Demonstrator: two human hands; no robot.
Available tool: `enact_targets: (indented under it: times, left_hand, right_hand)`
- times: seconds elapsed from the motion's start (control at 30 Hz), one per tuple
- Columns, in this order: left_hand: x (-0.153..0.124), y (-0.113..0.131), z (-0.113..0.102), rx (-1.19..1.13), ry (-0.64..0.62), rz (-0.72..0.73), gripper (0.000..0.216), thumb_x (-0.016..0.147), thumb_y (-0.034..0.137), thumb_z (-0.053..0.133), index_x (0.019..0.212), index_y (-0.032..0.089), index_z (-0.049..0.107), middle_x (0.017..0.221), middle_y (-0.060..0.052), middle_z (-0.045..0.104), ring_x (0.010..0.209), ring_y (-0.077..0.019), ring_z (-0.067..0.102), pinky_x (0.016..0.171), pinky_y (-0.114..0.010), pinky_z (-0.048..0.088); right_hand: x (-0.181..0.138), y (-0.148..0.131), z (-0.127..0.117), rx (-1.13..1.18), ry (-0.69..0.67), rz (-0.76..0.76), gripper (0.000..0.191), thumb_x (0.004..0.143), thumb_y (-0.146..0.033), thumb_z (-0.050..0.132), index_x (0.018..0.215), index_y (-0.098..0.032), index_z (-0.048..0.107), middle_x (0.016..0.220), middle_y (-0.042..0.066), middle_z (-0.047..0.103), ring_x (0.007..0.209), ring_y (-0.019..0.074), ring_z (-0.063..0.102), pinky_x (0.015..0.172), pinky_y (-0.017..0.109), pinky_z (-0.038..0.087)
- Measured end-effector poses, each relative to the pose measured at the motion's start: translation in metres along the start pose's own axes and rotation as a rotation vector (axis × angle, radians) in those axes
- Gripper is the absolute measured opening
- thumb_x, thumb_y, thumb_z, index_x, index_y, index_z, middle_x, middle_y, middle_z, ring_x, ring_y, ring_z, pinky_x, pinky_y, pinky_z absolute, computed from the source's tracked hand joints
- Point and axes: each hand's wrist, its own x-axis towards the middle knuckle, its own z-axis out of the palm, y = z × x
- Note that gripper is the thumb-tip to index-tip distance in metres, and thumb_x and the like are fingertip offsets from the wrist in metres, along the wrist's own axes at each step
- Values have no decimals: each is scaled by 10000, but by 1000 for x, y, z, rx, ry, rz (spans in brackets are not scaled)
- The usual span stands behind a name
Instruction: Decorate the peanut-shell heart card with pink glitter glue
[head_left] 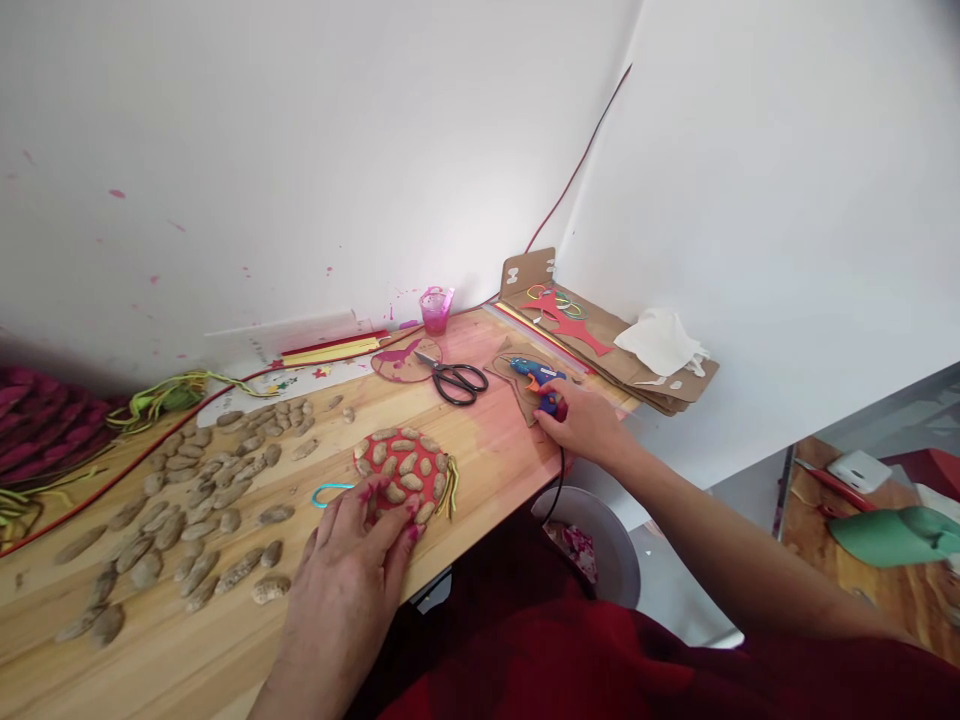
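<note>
My left hand (352, 545) reaches over a round red disc (390, 462) covered with peanuts. Its thumb and fingers are closed around a peanut at the disc's near side, mostly hidden under them. A tuft of green-yellow strands (451, 487) sticks out from the disc's right edge, and a blue loop (330, 492) lies at its left. My right hand (581, 418) is closed on the handle of a blue glue gun (536, 372) with an orange trigger. The gun rests over cut cardboard (517, 392), its black cord hanging past the table edge.
Many loose peanuts (199, 490) spread across the wooden table's left side. Black-handled scissors (459, 382) lie near a pink-stained cardboard disc (397, 362). A pink cup (435, 312) stands by the wall. Stacked cardboard (600, 325) fills the right corner; a bin (626, 550) stands below.
</note>
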Motion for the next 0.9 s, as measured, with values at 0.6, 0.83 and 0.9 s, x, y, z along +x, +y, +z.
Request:
enact_targets:
  times: [0.6,0.83,0.9]
  left_hand:
    - [-5,-10,4,17,17,69,179,1005,341,647,1074,275,799,1272,-144,648,1155,-326,660,934,-482,601]
    - [-5,-13,5,40,41,95,185,1000,346,652,1076,269,802,1256,-150,647,1124,-338,668,890,-481,605]
    - [-5,-13,6,38,46,101,185,1001,338,651,1084,265,799,1271,-154,641,1124,-336,666,890,-484,605]
  right_hand:
    - [-7,-7,1,2,-15,36,582,878,-524,776,1342,-199,644,983,111,764,919,297,699,748,333,431]
    - [-5,-11,0,-1,-25,81,598,865,-539,794,1344,-213,644,974,106,761,932,301,711,752,329,440]
    - [-4,-11,1,-7,-24,94,586,879,-534,779,1345,-208,638,995,116,768,950,311,718,761,336,452]
